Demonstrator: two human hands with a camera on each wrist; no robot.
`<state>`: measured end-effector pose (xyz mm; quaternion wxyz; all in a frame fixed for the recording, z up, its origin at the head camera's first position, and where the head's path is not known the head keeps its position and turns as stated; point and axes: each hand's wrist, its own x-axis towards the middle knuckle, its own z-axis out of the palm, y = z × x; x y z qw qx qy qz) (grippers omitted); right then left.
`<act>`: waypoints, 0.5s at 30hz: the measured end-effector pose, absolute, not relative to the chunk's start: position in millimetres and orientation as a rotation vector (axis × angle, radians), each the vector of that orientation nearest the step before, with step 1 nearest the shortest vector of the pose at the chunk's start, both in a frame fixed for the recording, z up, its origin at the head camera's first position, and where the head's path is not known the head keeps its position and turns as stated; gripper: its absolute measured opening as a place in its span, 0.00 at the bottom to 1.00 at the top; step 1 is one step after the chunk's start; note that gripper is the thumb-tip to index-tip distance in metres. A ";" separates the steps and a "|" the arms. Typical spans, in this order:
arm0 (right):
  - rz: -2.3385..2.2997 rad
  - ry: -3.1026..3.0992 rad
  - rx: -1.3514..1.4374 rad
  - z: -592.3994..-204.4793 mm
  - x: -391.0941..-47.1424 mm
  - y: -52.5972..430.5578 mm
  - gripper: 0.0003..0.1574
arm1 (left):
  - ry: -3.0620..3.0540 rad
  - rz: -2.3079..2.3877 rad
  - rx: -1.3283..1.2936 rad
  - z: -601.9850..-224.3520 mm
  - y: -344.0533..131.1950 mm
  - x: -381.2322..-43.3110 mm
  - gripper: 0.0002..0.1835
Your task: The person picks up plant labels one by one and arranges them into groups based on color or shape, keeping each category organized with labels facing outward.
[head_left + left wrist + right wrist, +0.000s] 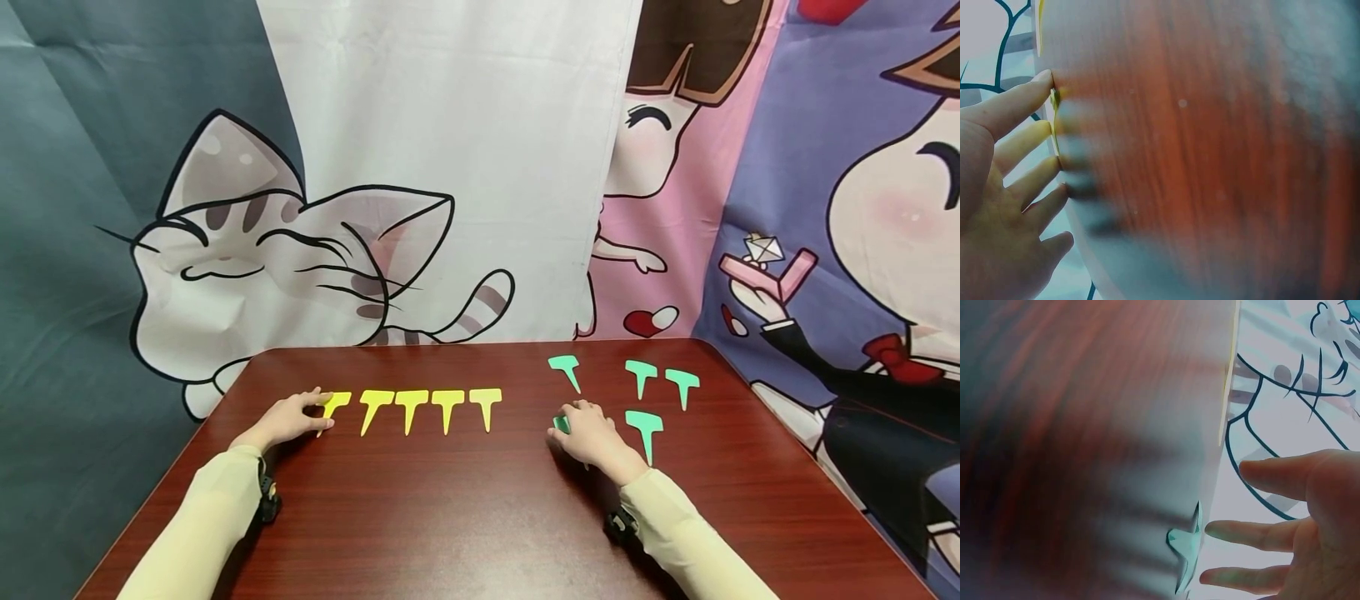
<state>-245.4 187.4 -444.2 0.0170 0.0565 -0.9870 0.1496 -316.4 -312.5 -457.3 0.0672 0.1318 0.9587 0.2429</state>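
Observation:
In the head view, my left hand [288,421] rests at the left end of a row of yellow T-shaped plant labels, thumb and fingertips at the leftmost yellow label [336,402]. The left wrist view shows its fingers fairly straight and spread, with that label [1054,125] edge-on at the fingertips. To the right, my right hand [592,437] reaches over a green T-shaped plant label [562,424], mostly covered by the hand. From the right wrist, the fingers look extended, their tips close to the green label [1186,547]; contact is unclear.
More yellow labels [447,402] lie in line, stems toward me. Loose green labels lie behind and right of the right hand, including one at the back [564,364] and one beside the wrist [645,423]. A printed cloth [450,100] hangs behind the brown table [420,517].

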 end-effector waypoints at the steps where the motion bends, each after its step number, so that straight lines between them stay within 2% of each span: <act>1: 0.460 -3.070 0.167 -444.1 -245.2 188.3 0.26 | 2.889 0.731 0.396 -457.3 -312.4 -316.2 0.37; 6: 0.446 -3.091 0.121 -443.9 -244.8 192.9 0.27 | 2.887 0.727 0.392 -456.3 -311.4 -315.9 0.37; 15: 0.449 -3.102 0.048 -440.1 -241.2 199.7 0.24 | 2.890 0.715 0.384 -455.9 -312.4 -316.1 0.37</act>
